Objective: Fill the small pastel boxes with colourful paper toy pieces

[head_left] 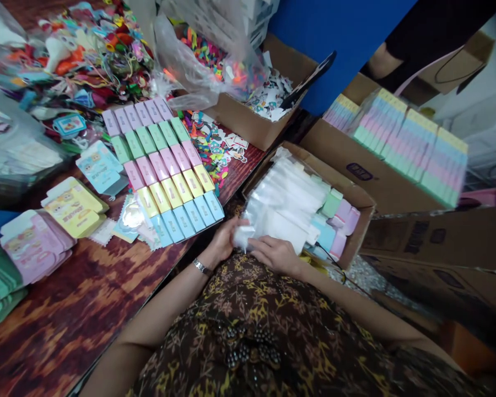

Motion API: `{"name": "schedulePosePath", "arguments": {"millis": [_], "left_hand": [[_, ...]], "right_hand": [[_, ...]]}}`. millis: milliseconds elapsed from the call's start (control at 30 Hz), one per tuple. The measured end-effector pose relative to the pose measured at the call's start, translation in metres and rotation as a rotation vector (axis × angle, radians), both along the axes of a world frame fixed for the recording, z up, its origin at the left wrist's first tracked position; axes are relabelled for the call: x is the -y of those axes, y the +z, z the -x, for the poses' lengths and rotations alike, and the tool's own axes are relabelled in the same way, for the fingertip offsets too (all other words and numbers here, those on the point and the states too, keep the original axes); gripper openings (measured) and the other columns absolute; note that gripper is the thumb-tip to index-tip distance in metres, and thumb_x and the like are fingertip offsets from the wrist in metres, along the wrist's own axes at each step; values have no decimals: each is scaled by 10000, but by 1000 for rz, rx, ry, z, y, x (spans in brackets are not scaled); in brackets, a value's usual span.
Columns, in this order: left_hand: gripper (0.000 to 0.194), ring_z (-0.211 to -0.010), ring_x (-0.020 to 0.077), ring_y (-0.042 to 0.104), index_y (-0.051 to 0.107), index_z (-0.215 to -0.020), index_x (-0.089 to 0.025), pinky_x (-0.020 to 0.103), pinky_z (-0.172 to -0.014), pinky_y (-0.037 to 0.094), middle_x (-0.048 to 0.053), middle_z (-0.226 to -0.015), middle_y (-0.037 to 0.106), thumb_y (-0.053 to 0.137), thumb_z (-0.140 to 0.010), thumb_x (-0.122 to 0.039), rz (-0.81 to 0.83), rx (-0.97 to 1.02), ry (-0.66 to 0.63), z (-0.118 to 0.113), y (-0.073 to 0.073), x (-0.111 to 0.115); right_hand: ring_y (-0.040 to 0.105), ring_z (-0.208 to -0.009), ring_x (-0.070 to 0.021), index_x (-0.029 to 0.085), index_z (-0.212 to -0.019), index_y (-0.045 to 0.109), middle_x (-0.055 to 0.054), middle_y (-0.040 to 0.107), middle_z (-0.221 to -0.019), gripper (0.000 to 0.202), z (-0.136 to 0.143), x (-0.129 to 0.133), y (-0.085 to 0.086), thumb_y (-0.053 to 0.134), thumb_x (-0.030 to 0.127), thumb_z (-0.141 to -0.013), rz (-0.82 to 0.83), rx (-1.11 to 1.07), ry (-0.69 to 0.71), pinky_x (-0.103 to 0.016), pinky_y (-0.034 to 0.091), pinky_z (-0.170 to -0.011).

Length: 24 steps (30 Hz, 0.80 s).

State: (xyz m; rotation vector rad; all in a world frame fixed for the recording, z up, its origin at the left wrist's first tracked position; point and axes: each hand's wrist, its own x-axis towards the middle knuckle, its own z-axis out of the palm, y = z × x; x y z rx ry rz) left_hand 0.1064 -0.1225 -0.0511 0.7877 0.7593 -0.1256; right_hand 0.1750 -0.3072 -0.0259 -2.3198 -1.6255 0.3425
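Close to my body, my left hand (226,238) has its fingers closed on the edge of a clear plastic bag (243,236). From the other side my right hand (276,253) pinches the same bag; the bag is partly blurred. Just beyond them, a stack of clear and white plastic bags (289,193) lies in an open cardboard box (357,231), over small pastel boxes (333,203). To the left on the table stands a block of small boxes (165,171) in rows of purple, green, pink, yellow and blue.
Flattened pastel cartons (72,207) lie in stacks along the left of the patterned table (107,286). Loose balloons (86,49) are heaped at the back. A carton (413,149) of wrapped pastel packs stands right, near another person (400,49).
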Motion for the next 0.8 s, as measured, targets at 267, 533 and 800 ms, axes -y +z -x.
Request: {"name": "schedulePosePath", "arguments": {"millis": [267,533,800], "left_hand": [[503,-642,111,587,676,-928,-127,208,-602,425,14,-777,683,869,-471,-216,-158,-7,-34,1,-1,2],[421,-666,114,595,696,-923,-120,211,-613,428,41,-827,704,831,-527,-172,-210,-17,-58,-1,-5,-1],[483,-706,103,597,682,-1009,-132,199,-638,438,27,-930,697,767,-535,-118,-198,17,-8,-1,3,5]], "right_hand": [[666,-1033,-182,292,-1359,574,-56,636,-1295,421,-28,-9,-19,517,407,-958,30,-139,-128,-279,557,-835],[670,-1002,-228,256,-1322,601,-75,655,-1251,381,-67,-20,-34,455,315,-974,242,-48,-407,-330,548,-846],[633,-1072,-217,252,-1401,518,-107,611,-1260,439,-51,-10,-13,415,351,-986,102,-175,-193,-342,532,-907]]}}
